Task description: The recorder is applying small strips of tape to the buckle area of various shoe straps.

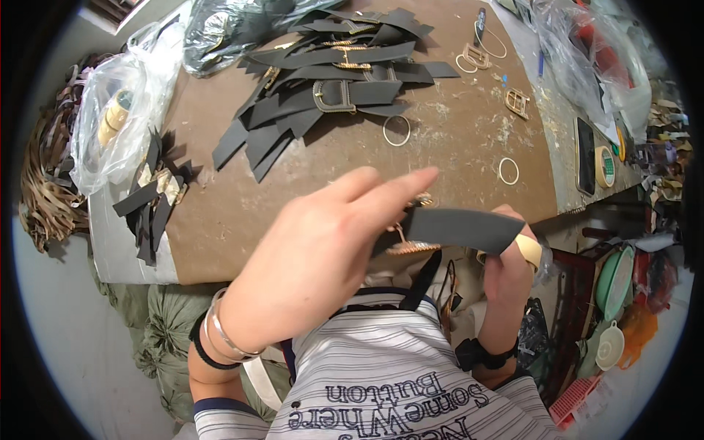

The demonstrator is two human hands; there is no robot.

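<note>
In front of me, at the table's near edge, a black strap (466,229) stretches between my hands. A gold buckle (413,248) sits on it, partly covered by my fingers. My left hand (315,238) is closed over the strap's left part beside the buckle, its index finger reaching out straight; the thumb is hidden. My right hand (510,271) pinches the strap's other end and also has a roll of cream tape (529,253) at its fingers. Farther back lies a pile of black straps (323,99), several with buckles.
Elastic rings (397,131) and loose gold buckles (517,104) lie on the brown tabletop (220,213). Left are short strap pieces (152,205) and a plastic bag (125,110) with tape rolls. A phone (585,156) and another tape roll (604,166) lie at right.
</note>
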